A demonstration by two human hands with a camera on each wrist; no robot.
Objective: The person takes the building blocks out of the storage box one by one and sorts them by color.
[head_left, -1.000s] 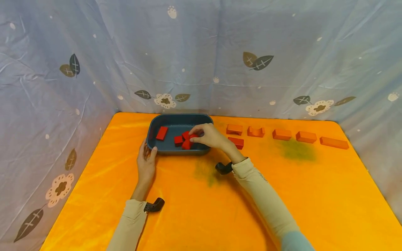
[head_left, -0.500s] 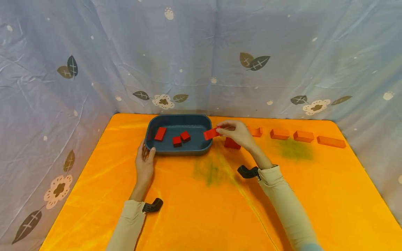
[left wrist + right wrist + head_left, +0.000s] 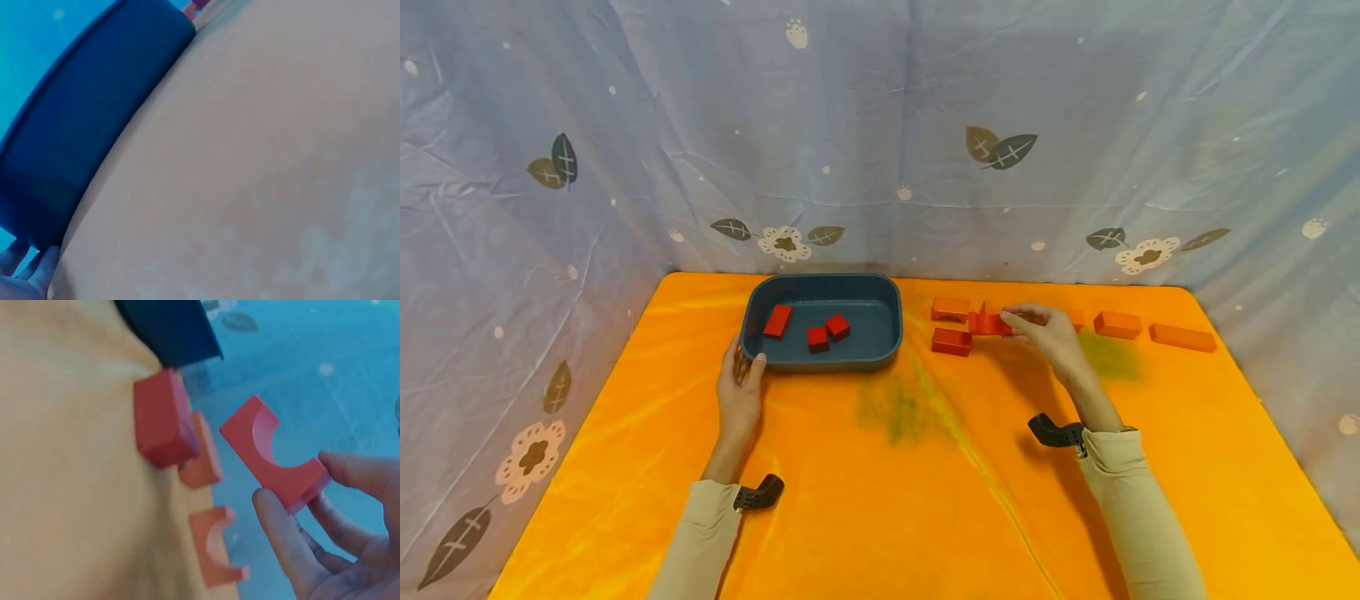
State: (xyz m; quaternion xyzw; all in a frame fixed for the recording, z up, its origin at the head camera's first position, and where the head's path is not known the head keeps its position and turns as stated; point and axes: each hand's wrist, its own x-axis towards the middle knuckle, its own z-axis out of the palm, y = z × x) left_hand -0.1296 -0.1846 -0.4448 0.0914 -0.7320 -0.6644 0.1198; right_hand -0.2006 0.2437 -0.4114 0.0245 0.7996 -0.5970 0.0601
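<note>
My left hand (image 3: 740, 400) holds the front left corner of a dark blue tray (image 3: 823, 365), thumb at the front and fingers along its left side. Inside lie a red rectangular block (image 3: 778, 321) and two red cubes (image 3: 817, 339) (image 3: 837, 327). To the tray's right, my right hand (image 3: 1051, 337) pinches one end of a red arch block (image 3: 281, 481) between thumb and fingers. Its curved notch faces up in the head view. The held block hangs in front of an orange notched block (image 3: 206, 550), partly hiding it in the head view.
Right of the tray lie an orange arch block (image 3: 950, 309) and, in front of it, a red rectangular block (image 3: 952, 342). Farther right come orange blocks (image 3: 1117, 324) and a long orange block (image 3: 1182, 337). A patterned grey-blue curtain (image 3: 850, 167) borders the yellow tabletop (image 3: 880, 500).
My right hand has lifted the red arch block out of the tray and carried it right, past the red rectangular block. My left hand has stayed at the tray's corner.
</note>
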